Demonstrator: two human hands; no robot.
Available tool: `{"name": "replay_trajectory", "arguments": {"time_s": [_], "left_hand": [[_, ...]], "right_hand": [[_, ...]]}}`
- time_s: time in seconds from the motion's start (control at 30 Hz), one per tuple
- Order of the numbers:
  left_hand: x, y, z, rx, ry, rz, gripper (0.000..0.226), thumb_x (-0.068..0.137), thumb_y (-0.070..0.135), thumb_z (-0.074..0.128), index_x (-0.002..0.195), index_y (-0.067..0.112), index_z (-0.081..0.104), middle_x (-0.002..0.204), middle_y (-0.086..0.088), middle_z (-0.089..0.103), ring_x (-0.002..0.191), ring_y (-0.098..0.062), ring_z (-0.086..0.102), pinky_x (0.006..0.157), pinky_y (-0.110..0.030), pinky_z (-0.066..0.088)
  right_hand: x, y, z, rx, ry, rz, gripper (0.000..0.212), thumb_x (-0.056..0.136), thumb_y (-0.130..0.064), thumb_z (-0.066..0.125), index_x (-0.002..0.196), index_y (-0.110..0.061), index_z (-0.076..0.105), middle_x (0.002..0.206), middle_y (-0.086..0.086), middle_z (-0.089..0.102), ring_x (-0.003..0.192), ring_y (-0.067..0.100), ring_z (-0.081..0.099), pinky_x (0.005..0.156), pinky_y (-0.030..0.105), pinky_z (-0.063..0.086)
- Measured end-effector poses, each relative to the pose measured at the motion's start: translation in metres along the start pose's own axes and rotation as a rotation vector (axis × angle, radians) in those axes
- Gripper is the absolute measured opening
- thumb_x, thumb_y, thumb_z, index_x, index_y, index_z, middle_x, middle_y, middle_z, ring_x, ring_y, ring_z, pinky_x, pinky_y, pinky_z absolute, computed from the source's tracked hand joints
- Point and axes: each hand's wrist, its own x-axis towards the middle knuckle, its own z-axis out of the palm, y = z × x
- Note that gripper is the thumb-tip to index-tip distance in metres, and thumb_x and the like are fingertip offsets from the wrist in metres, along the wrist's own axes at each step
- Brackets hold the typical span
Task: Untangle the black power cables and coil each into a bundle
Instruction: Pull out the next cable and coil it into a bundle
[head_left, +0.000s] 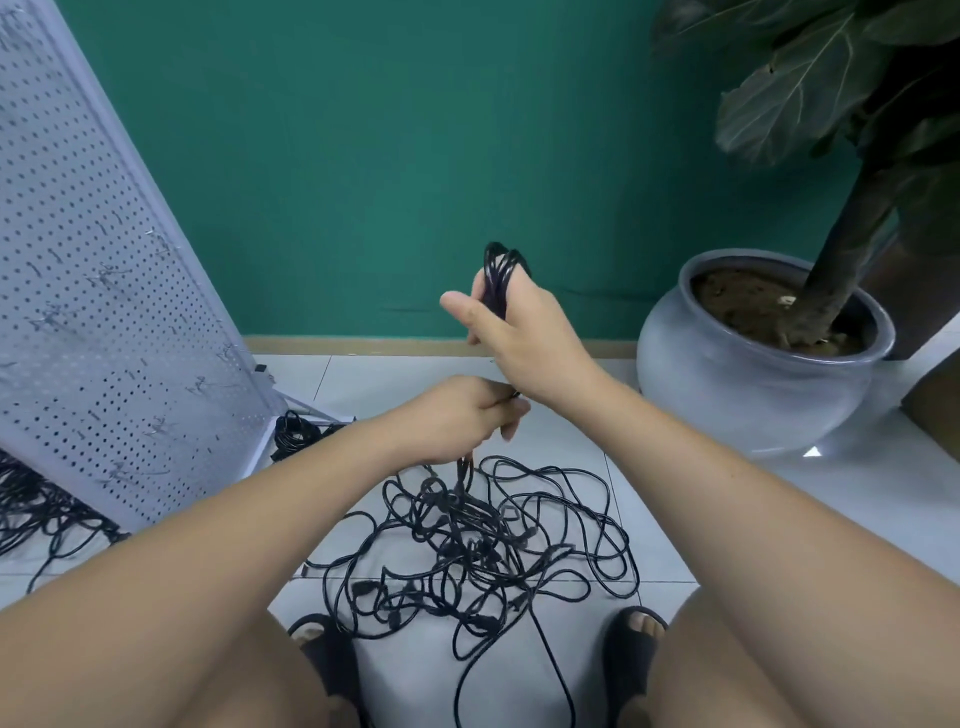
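One coil (497, 270) part-wound, clenched in right hand (524, 338); left hand (457, 415) pinches feed strand (462, 470) at 7 o'clock below. Tangle (483, 545) on floor (654, 525), 6 o'clock. We advise: equal loops, slack fed slowly, snags freed first.

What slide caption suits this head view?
Right hand grips coiled black cable loops; left hand holds a strand above the tangled black pile.

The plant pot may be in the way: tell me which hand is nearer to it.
Right. The right hand, gripping a coil, is raised left of the plant pot; the left hand is lower and farther left, holding a cable.
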Motion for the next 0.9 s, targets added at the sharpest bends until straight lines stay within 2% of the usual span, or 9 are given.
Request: {"name": "replay_trajectory", "arguments": {"time_s": [0.13, 0.23, 0.33, 0.4, 0.47, 0.57, 0.67, 0.8, 0.9], "left_hand": [[-0.005, 0.014, -0.025, 0.118, 0.094, 0.079, 0.038, 0.11, 0.038, 0.052, 0.08, 0.02, 0.067, 0.051, 0.02, 0.053, 0.049, -0.004, 0.045, 0.052, -0.024, 0.032], [-0.006, 0.01, -0.048, 0.107, 0.232, 0.121, 0.032, 0.099, 0.042, 0.071, 0.074, 0.022, 0.07, 0.051, 0.012, 0.047, 0.049, -0.009, 0.038, 0.052, -0.027, 0.03], [-0.01, 0.005, -0.063, -0.002, 0.325, 0.166, 0.041, 0.083, 0.045, 0.088, 0.068, 0.015, 0.063, 0.052, 0.012, 0.042, 0.054, -0.009, 0.032, 0.054, -0.027, 0.026], [-0.011, 0.001, -0.071, -0.089, 0.333, 0.158, 0.049, 0.072, 0.054, 0.092, 0.07, 0.014, 0.064, 0.055, 0.011, 0.044, 0.057, -0.013, 0.033, 0.059, -0.031, 0.027], [-0.009, -0.007, -0.073, -0.195, 0.288, 0.128, 0.05, 0.067, 0.062, 0.087, 0.078, 0.015, 0.072, 0.06, 0.004, 0.054, 0.06, -0.017, 0.04, 0.063, -0.034, 0.035], [-0.005, -0.016, -0.065, -0.297, 0.229, 0.132, 0.061, 0.074, 0.064, 0.079, 0.098, 0.008, 0.074, 0.078, -0.014, 0.071, 0.065, -0.022, 0.056, 0.069, -0.045, 0.053], [-0.001, -0.027, -0.055, -0.262, 0.219, 0.108, 0.057, 0.085, 0.068, 0.064, 0.096, 0.013, 0.068, 0.081, -0.002, 0.071, 0.073, -0.014, 0.063, 0.079, -0.045, 0.058], [-0.004, -0.044, -0.037, -0.289, 0.102, -0.031, 0.062, 0.098, 0.08, 0.034, 0.108, 0.031, 0.071, 0.102, -0.003, 0.074, 0.088, -0.011, 0.071, 0.086, -0.042, 0.064], [-0.006, -0.052, -0.024, -0.3, 0.054, -0.111, 0.072, 0.101, 0.08, 0.025, 0.113, 0.025, 0.071, 0.106, -0.001, 0.078, 0.1, -0.014, 0.075, 0.092, -0.042, 0.061]], "right_hand": [[0.008, 0.023, -0.006, -0.236, -0.037, 0.124, 0.041, 0.108, -0.051, 0.057, 0.089, -0.016, 0.046, 0.075, 0.004, 0.062, 0.066, 0.022, 0.058, 0.064, 0.039, 0.044], [0.008, 0.025, -0.007, -0.3, -0.105, 0.23, 0.051, 0.108, -0.061, 0.048, 0.085, -0.015, 0.046, 0.081, 0.01, 0.066, 0.065, 0.025, 0.053, 0.066, 0.044, 0.05], [0.005, 0.016, -0.005, -0.224, -0.202, 0.299, 0.064, 0.107, -0.069, 0.04, 0.079, -0.013, 0.052, 0.077, 0.008, 0.067, 0.061, 0.025, 0.053, 0.065, 0.043, 0.052], [0.002, 0.013, -0.003, 0.021, -0.357, 0.406, 0.065, 0.106, -0.074, 0.036, 0.076, -0.018, 0.05, 0.063, 0.005, 0.058, 0.05, 0.023, 0.04, 0.051, 0.033, 0.038], [-0.002, 0.011, -0.002, 0.242, -0.51, 0.501, 0.064, 0.103, -0.079, 0.038, 0.08, -0.02, 0.048, 0.061, 0.003, 0.045, 0.052, 0.019, 0.024, 0.048, 0.028, 0.022], [-0.004, 0.01, -0.007, 0.401, -0.633, 0.553, 0.065, 0.098, -0.082, 0.044, 0.08, -0.02, 0.049, 0.064, 0.002, 0.034, 0.051, 0.017, 0.015, 0.047, 0.028, 0.013], [-0.01, 0.009, -0.015, 0.469, -0.694, 0.535, 0.056, 0.101, -0.071, 0.055, 0.073, -0.022, 0.05, 0.064, 0.002, 0.027, 0.048, 0.017, 0.013, 0.045, 0.027, 0.012], [-0.013, 0.014, -0.017, 0.56, -0.584, 0.483, 0.049, 0.105, -0.041, 0.066, 0.067, -0.023, 0.041, 0.062, 0.003, 0.025, 0.046, 0.016, 0.015, 0.048, 0.03, 0.012], [-0.009, 0.016, -0.02, 0.641, -0.467, 0.453, 0.052, 0.107, -0.031, 0.064, 0.06, -0.024, 0.044, 0.06, 0.001, 0.026, 0.044, 0.015, 0.016, 0.049, 0.032, 0.011]]}}
